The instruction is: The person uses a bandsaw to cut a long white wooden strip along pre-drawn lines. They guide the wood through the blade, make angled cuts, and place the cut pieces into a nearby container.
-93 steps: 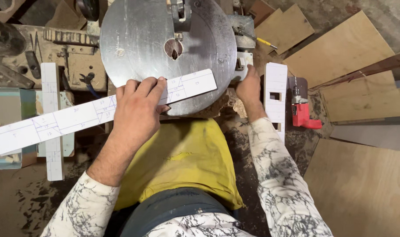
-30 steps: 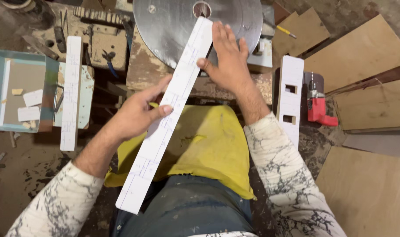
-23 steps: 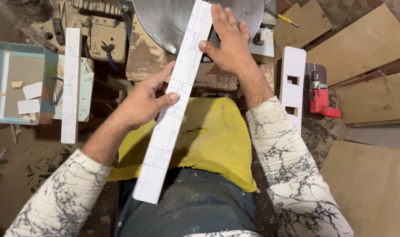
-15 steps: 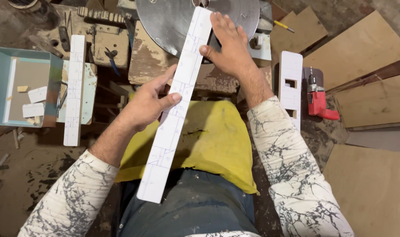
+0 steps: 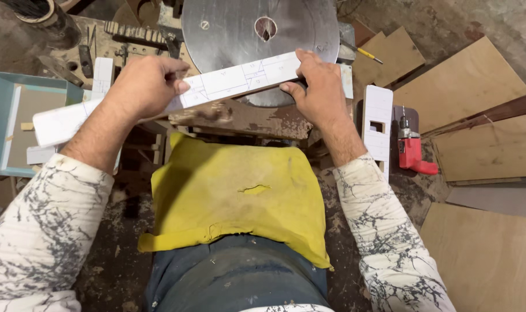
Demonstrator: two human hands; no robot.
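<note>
A long white strip of board with pencil lines lies almost crosswise over the front edge of a round metal saw table. My left hand presses down on its left part, fingers curled over the top. My right hand grips the strip's right end, thumb at its near edge. The strip's left end sticks out past my left forearm. A small slot with a blade sits in the middle of the disc, beyond the strip.
A yellow cloth covers my lap. A white board with square cut-outs and a red drill lie at the right, beside plywood sheets. A teal tray with offcuts stands at the left.
The strip has swung from pointing lengthwise toward me to lying nearly crosswise on the saw table. My left hand moved up and left, and my right hand now holds the strip's right end.
</note>
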